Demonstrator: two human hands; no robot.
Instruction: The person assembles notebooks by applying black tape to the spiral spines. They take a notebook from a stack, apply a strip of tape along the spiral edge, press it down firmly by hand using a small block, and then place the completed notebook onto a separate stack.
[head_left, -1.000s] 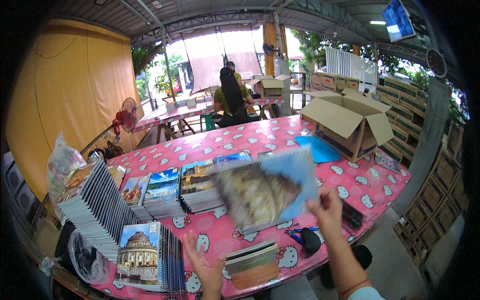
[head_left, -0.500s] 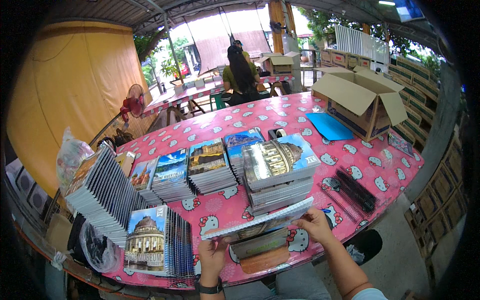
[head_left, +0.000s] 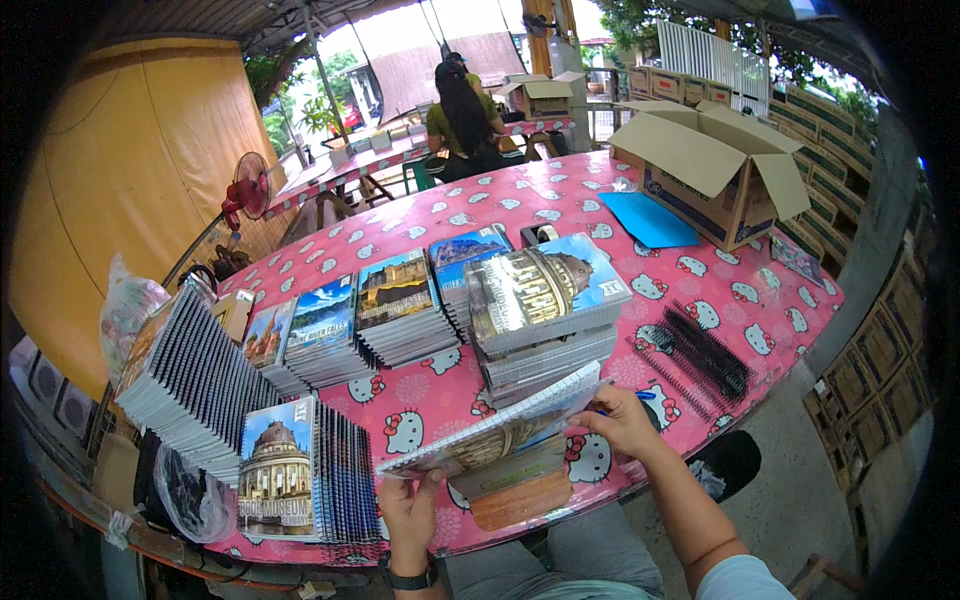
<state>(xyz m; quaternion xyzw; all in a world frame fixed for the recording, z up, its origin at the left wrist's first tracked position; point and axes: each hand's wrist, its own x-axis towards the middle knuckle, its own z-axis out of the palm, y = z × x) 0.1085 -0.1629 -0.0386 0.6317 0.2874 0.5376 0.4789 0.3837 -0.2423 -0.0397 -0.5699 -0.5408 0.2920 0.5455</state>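
Note:
A notebook (head_left: pixel 505 432) with a domed-building cover is tilted on its long edge between my hands, its pale binding edge uppermost. My left hand (head_left: pixel 408 508) is closed on its lower left corner. At the other end, my right hand (head_left: pixel 622 425) pinches the notebook's right edge; whether a coil is also in those fingers I cannot tell. Just beyond it rises a tall stack of similar notebooks (head_left: pixel 545 300). A flat wood-grain piece (head_left: pixel 522 500) lies beneath the held notebook, near the table's front edge. A blue pen (head_left: pixel 646 395) sits beside my right hand.
Spiral-bound notebooks stand in rows and piles (head_left: pixel 278 475) at left. Black binding coils (head_left: pixel 705 355) lie to the right. Farther back are a blue sheet (head_left: pixel 650 220) and an open carton (head_left: pixel 700 185). A person (head_left: pixel 465 125) sits at another table beyond a red fan (head_left: pixel 248 190).
My hands have tipped the notebook so more of its cover shows, its right end now raised higher. The whole view has shifted slightly.

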